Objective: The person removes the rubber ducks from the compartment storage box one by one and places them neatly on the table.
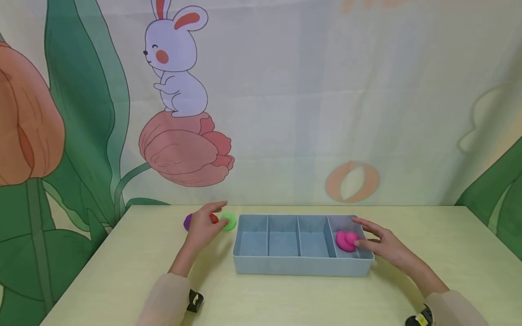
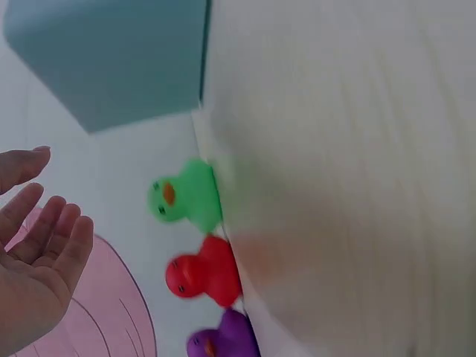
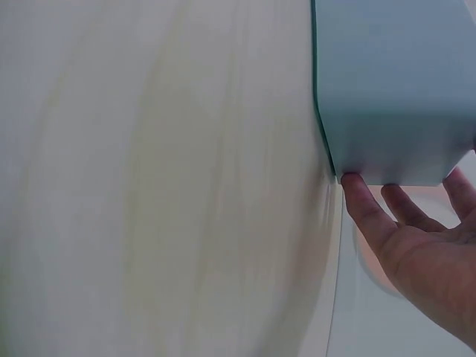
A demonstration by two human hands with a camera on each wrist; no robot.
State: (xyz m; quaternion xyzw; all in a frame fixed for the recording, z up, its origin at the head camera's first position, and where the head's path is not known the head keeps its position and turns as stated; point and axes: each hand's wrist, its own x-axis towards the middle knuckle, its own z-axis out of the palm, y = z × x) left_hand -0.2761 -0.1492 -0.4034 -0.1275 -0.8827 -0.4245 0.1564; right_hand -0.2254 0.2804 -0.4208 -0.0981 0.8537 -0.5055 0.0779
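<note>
A pink rubber duck (image 1: 346, 241) sits in the right-most compartment of a grey-blue divided box (image 1: 303, 266). My right hand (image 1: 385, 246) holds the box's right end, thumb over the rim beside the duck. In the right wrist view, fingertips (image 3: 354, 183) of that hand meet the outer end wall. On the left, my left hand (image 1: 204, 228) hovers over a row of ducks, thumb and fingers apart with nothing between them. The left wrist view shows the green duck (image 2: 186, 195), red duck (image 2: 204, 274) and purple duck (image 2: 225, 336) standing side by side.
The other three compartments (image 1: 282, 235) of the box hold nothing. A pale yellow table (image 1: 285, 299) lies under everything. Behind it hangs a curtain (image 1: 265, 90) printed with a rabbit and flowers. Both wrists carry black straps (image 1: 195, 300).
</note>
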